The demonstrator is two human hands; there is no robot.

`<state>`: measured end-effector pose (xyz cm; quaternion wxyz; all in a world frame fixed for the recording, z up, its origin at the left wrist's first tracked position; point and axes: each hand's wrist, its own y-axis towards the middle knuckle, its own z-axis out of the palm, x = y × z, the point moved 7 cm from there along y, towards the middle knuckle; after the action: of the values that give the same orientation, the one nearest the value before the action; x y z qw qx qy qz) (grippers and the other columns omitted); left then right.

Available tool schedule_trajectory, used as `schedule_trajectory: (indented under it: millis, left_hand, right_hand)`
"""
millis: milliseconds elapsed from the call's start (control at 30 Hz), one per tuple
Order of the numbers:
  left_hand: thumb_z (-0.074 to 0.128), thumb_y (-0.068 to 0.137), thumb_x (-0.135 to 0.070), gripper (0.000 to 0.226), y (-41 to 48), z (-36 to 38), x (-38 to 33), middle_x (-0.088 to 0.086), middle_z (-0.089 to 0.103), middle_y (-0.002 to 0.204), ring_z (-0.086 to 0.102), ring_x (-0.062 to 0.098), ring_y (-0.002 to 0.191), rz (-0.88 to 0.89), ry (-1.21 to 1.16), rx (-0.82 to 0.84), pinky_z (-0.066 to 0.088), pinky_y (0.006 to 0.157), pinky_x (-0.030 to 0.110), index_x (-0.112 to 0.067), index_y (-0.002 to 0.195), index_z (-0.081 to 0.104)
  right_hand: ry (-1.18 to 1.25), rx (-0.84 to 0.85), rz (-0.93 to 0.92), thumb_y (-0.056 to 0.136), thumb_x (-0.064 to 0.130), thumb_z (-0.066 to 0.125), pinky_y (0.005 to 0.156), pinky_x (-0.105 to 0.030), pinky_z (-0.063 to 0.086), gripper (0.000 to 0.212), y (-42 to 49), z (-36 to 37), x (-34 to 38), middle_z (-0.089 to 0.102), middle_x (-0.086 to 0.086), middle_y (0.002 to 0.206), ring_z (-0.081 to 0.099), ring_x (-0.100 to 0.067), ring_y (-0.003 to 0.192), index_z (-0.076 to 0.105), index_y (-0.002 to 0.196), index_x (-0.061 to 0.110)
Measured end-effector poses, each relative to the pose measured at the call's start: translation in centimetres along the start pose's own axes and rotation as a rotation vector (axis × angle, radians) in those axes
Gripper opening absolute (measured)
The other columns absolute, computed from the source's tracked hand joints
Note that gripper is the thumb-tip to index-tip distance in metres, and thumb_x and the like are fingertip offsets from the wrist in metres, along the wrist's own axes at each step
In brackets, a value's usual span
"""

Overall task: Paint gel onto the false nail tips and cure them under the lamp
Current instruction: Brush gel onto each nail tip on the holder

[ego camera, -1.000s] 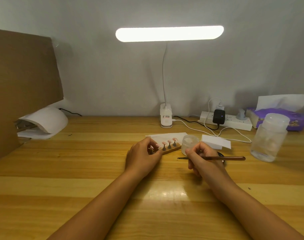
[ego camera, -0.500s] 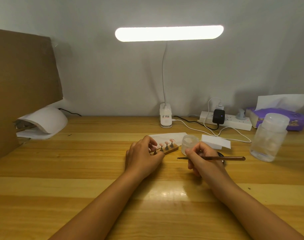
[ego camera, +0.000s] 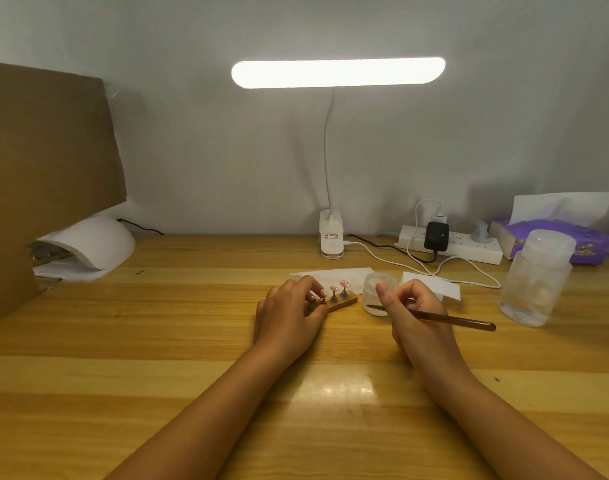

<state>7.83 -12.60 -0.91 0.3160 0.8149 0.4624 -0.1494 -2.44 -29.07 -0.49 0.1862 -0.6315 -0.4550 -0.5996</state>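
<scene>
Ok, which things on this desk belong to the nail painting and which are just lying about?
Job: nail tips, wooden holder, brush, small jar, white curing lamp.
Lying about: power strip, tissue pack, cardboard sheet, large plastic jar.

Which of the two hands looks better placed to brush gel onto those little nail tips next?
Right. The right hand pinches the brush, its bristle end at the small jar, close beside the nail tips. The left hand grips the wooden holder, so it likely serves best steadying it.
</scene>
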Motion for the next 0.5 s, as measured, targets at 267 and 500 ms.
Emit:
schedule_trajectory:
  millis: [267, 500]
  left_hand:
    - [0.058, 0.094, -0.039, 0.010, -0.2, -0.1, -0.6, -0.015, 0.054, 0.109, 0.044, 0.012, 0.106, 0.074, 0.116, -0.057, 0.031, 0.085, 0.029, -0.037, 0.104, 0.057]
    - [0.054, 0.096, -0.038, 0.010, -0.5, -0.6, -1.3, -0.014, 0.050, 0.115, 0.041, 0.011, 0.109, 0.138, 0.207, -0.140, 0.029, 0.089, 0.028, -0.036, 0.105, 0.058]
  right_hand:
    - [0.029, -0.101, -0.055, 0.095, 0.034, 0.057, 0.058, -0.033, 0.047, 0.010, -0.1, -0.9, 0.6, 0.067, 0.000, 0.073, 0.056, -0.011, 0.061, 0.058, 0.091, 0.025]
    - [0.005, -0.150, 0.042, 0.095, 0.029, 0.054, 0.049, -0.020, 0.044, 0.008, 0.3, -1.6, -1.1, 0.072, 0.009, 0.078, 0.056, 0.000, 0.053, 0.049, 0.097, 0.022]
